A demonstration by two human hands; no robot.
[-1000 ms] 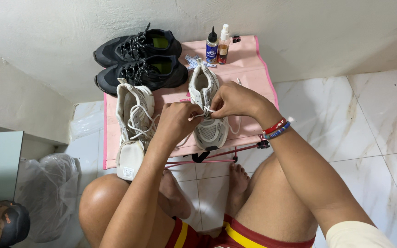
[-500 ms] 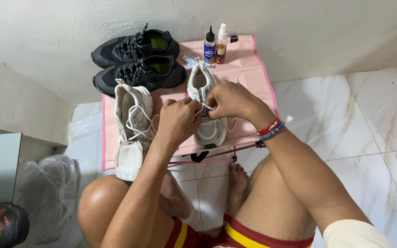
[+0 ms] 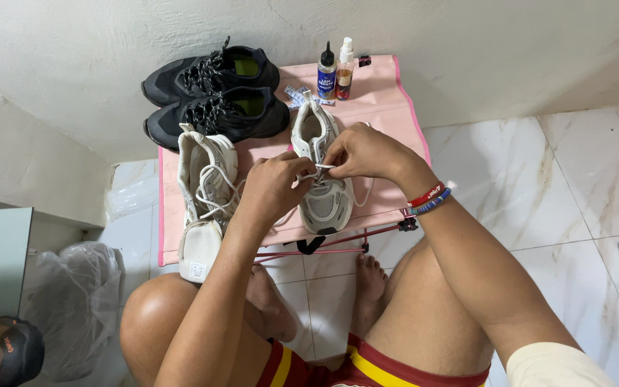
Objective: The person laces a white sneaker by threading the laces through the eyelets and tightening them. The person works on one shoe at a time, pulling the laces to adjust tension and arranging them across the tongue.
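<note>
A small pink folding table (image 3: 388, 107) stood against a rough white wall (image 3: 467, 43) in the upper middle of the frame, over a floor of white marble-look tiles (image 3: 574, 186). The person sat before it with bare knees and feet at the bottom of the frame.

On the table's middle lay a white sneaker (image 3: 324, 193), its long axis running up and down the frame, heel toward the wall and toe toward the person at the near edge. Both hands were over its lacing. The left hand (image 3: 275, 188) sat just left of the shoe's tongue, fingers closed and pinching a white lace (image 3: 322, 167). The right hand (image 3: 364, 152), with red and blue bracelets (image 3: 429, 199) on its wrist, hovered above the upper part of the shoe, its fingers pinched on the same lace from the other side.

A second white sneaker (image 3: 205, 193) lay to the left, parallel, its toe overhanging the near edge, laces loose. Behind it, in the upper left, a pair of black sneakers (image 3: 216, 93) lay sideways. Two small bottles (image 3: 335, 72) stood near the wall. A clear plastic bag (image 3: 73, 301) and a dark cap (image 3: 8, 351) were at the lower left.
</note>
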